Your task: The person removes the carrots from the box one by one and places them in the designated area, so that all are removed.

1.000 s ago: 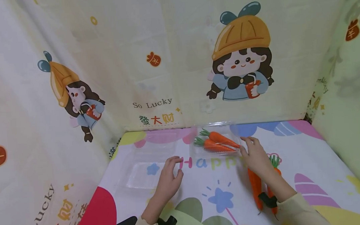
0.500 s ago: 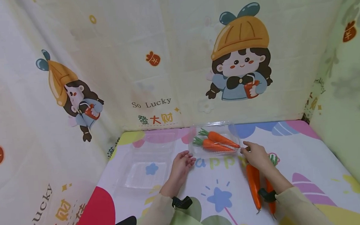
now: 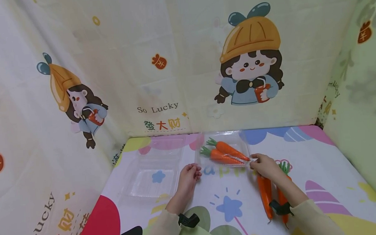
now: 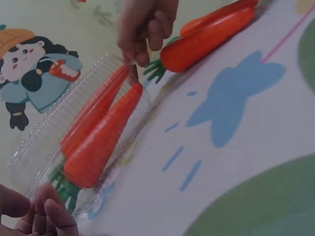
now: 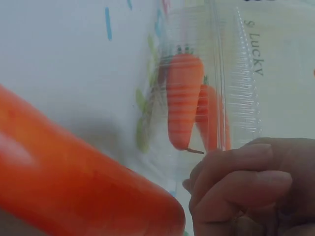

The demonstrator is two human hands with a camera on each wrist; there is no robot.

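A clear plastic box (image 3: 239, 140) sits at the back of the table with two carrots lying in it, a front carrot (image 3: 224, 157) and a rear carrot (image 3: 233, 150). At its near left corner my left hand (image 3: 188, 177) pinches the edge with curled fingers. My right hand (image 3: 266, 167) pinches the near right corner, close to the carrot tips. In the left wrist view, the carrots' green tops (image 4: 66, 191) point towards my left hand. Two loose carrots lie partly beneath my right forearm, one carrot (image 3: 265, 196) left of the other carrot (image 3: 282, 197).
Another clear plastic container (image 3: 143, 184) lies opened out on the left of the table, with nothing visible inside. The patterned tablecloth (image 3: 228, 185) reaches back to a hanging cloth wall (image 3: 192, 78), and more cloth closes off both sides.
My left hand has moved right to the box's left corner. My right hand has taken its right corner. Within the last half second the box has shifted slightly towards me.
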